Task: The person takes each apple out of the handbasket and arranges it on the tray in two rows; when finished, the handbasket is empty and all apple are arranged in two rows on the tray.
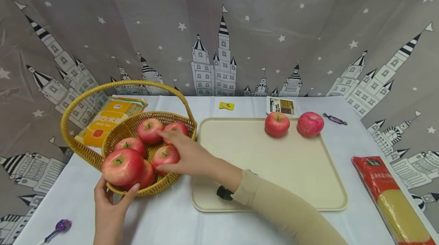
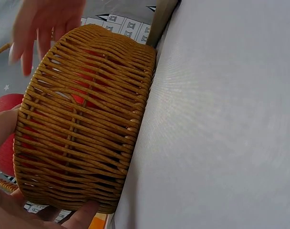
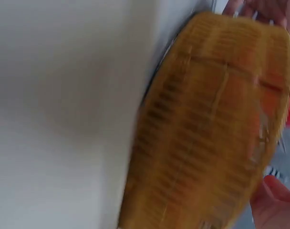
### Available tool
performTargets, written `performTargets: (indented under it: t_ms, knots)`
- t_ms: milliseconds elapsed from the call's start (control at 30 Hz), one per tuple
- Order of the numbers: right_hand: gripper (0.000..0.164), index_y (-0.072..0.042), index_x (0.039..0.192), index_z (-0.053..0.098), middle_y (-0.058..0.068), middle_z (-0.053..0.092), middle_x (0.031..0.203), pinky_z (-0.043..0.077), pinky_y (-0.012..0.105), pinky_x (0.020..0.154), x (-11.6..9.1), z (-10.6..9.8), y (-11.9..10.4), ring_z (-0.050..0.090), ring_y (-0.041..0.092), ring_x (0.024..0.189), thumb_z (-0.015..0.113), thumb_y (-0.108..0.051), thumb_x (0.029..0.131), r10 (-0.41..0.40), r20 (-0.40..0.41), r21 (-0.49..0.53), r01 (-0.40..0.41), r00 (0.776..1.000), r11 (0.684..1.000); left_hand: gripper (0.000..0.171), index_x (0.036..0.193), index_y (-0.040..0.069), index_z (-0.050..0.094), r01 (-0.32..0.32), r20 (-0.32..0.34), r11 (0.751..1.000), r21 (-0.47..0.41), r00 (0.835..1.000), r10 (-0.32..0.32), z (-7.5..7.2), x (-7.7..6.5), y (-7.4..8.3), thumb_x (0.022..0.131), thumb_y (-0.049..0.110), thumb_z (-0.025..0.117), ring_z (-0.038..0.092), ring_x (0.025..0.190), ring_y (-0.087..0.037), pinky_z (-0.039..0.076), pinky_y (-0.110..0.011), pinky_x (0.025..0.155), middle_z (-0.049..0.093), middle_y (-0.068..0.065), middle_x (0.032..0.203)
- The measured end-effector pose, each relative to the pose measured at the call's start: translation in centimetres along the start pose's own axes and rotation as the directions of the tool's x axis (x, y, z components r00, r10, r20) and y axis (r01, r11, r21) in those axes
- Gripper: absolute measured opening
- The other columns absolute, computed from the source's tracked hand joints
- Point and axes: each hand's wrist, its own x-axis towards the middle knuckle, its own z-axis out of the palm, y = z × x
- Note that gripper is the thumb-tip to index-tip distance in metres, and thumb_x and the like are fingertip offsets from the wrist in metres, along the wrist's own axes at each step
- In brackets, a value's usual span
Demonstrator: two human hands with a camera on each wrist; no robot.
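Note:
A yellow wicker basket [image 1: 161, 188] with a tall arched handle stands at the left of the table and holds several red apples [image 1: 122, 167]. My left hand [image 1: 110, 210] grips its near left rim, thumb on the rim side and fingers around the wicker wall. The left wrist view shows the basket [image 2: 83, 124] from the side, with those fingers against its end. Above the basket's right side reaches my right hand [image 1: 188, 155], fingers spread and loose over the apples. Whether it touches one cannot be told. The right wrist view is blurred.
Right of the basket lies a beige tray [image 1: 240, 168], with two apples [image 1: 277, 124] at its back right. A yellow food packet [image 1: 103, 123] lies behind the basket. Noodles in a red pack [image 1: 387, 195], a lollipop [image 1: 63, 226] and small wrapped sweets [image 1: 226, 106] lie around.

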Motion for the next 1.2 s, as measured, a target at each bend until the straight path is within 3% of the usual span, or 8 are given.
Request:
performTargets:
  t_ms: [167, 233, 467, 600, 767, 1000, 1200]
  knots:
    - [0.088, -0.014, 0.15, 0.033, -0.006, 0.04, 0.146, 0.031, 0.013, 0.108, 3.0, 3.6, -2.3, 0.034, 0.001, 0.131, 0.073, -0.052, 0.081, -0.008, 0.06, -0.003, 0.008, 0.998, 1.0, 0.098, 0.151, 0.042, 0.007, -0.047, 0.023, 0.999, 0.018, 0.999, 0.046, -0.4, 0.9, -1.5, 0.082, 0.039, 0.076, 0.005, 0.146, -0.016, 0.031, -0.042, 0.116, 0.001, 0.013, 0.158]
    - [0.087, -0.017, 0.148, 0.034, -0.01, 0.043, 0.141, 0.035, 0.011, 0.103, 3.8, 4.6, -2.9, 0.037, -0.001, 0.126, 0.074, -0.053, 0.079, -0.006, 0.075, 0.01, 0.006, 0.997, 1.0, 0.096, 0.151, 0.04, 0.008, -0.054, 0.027, 0.999, 0.004, 0.998, 0.054, -0.4, 0.3, -0.9, 0.084, 0.035, 0.075, 0.004, 0.146, -0.016, 0.029, -0.041, 0.117, 0.001, 0.012, 0.158]
    - [0.083, -0.021, 0.143, 0.038, -0.017, 0.04, 0.137, 0.037, 0.003, 0.092, 5.2, 6.3, -3.9, 0.041, -0.009, 0.112, 0.08, -0.045, 0.076, -0.017, 0.108, 0.13, 0.003, 0.994, 0.992, 0.091, 0.152, 0.033, 0.013, -0.06, 0.023, 0.996, -0.067, 0.998, 0.062, -0.4, -0.6, 0.5, 0.087, 0.018, 0.074, 0.01, 0.141, -0.012, 0.036, -0.015, 0.107, 0.006, 0.007, 0.156]
    - [0.08, -0.021, 0.141, 0.04, -0.017, 0.044, 0.133, 0.037, 0.002, 0.091, 5.0, 6.1, -3.9, 0.043, -0.011, 0.109, 0.082, -0.039, 0.076, -0.013, 0.085, 0.195, -0.003, 0.996, 0.981, 0.095, 0.152, 0.037, 0.011, -0.054, 0.048, 0.996, -0.073, 0.997, 0.058, -0.5, 0.2, -0.3, 0.084, 0.024, 0.077, 0.006, 0.143, -0.013, 0.031, -0.027, 0.114, 0.004, 0.01, 0.156]
    - [0.081, -0.024, 0.144, 0.041, -0.017, 0.047, 0.131, 0.038, 0.007, 0.095, 3.3, 4.6, -3.1, 0.042, -0.008, 0.115, 0.08, -0.044, 0.076, 0.032, 0.042, 0.144, -0.038, 0.999, 0.989, 0.098, 0.15, 0.043, 0.006, -0.042, 0.041, 0.999, -0.024, 0.998, 0.043, -0.4, 1.1, -1.7, 0.083, 0.035, 0.076, 0.002, 0.146, -0.017, 0.027, -0.043, 0.117, 0.0, 0.011, 0.158]
    - [0.085, -0.018, 0.146, 0.038, -0.004, 0.047, 0.136, 0.044, 0.019, 0.1, -0.7, 0.0, -0.4, 0.048, 0.005, 0.116, 0.082, -0.036, 0.076, 0.074, -0.114, 0.199, -0.051, 0.991, 0.979, 0.103, 0.154, 0.036, 0.004, -0.018, 0.011, 0.999, -0.052, 1.0, 0.018, 0.0, -0.5, 0.5, 0.082, 0.032, 0.078, -0.001, 0.146, -0.019, 0.019, -0.052, 0.118, -0.003, 0.005, 0.161]
    - [0.086, -0.009, 0.145, 0.039, 0.007, 0.047, 0.134, 0.049, 0.033, 0.1, -4.3, -4.6, 4.3, 0.049, 0.018, 0.118, 0.085, -0.023, 0.074, 0.224, -0.284, 0.249, -0.154, 0.932, 0.956, 0.104, 0.154, 0.033, 0.002, 0.005, 0.016, 0.999, -0.036, 1.0, -0.005, 0.1, -1.1, 1.5, 0.082, 0.034, 0.077, -0.001, 0.146, -0.018, 0.02, -0.05, 0.118, -0.003, 0.004, 0.161]
